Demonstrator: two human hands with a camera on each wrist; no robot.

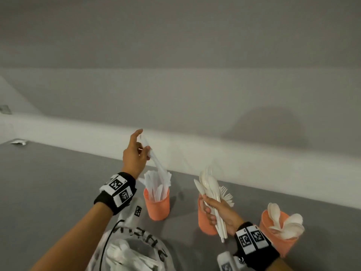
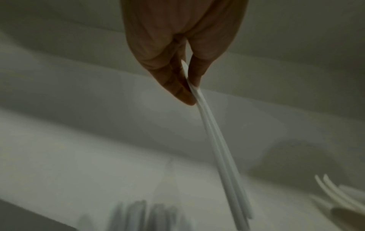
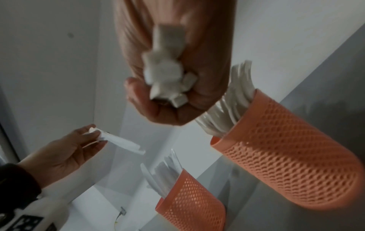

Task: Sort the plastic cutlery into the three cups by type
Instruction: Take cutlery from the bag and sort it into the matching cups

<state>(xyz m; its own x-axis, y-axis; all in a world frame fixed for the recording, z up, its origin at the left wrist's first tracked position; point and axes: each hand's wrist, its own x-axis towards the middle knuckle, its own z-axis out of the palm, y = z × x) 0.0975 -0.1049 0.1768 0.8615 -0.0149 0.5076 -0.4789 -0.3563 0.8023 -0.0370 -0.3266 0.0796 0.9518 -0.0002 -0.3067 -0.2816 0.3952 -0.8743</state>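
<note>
Knives, probably two, are pinched in the left hand above the left cup. Lower them handle-first, then release. The right hand grips a mixed bundle.

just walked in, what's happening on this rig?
A person is sorting white plastic cutlery into three orange cups. The left hand pinches a couple of pieces above the left cup, which holds what look like knives. The right hand grips a bundle of spoons in front of the middle cup, which holds forks. The right cup holds spoons. A plastic bag with more cutlery lies near the person.
</note>
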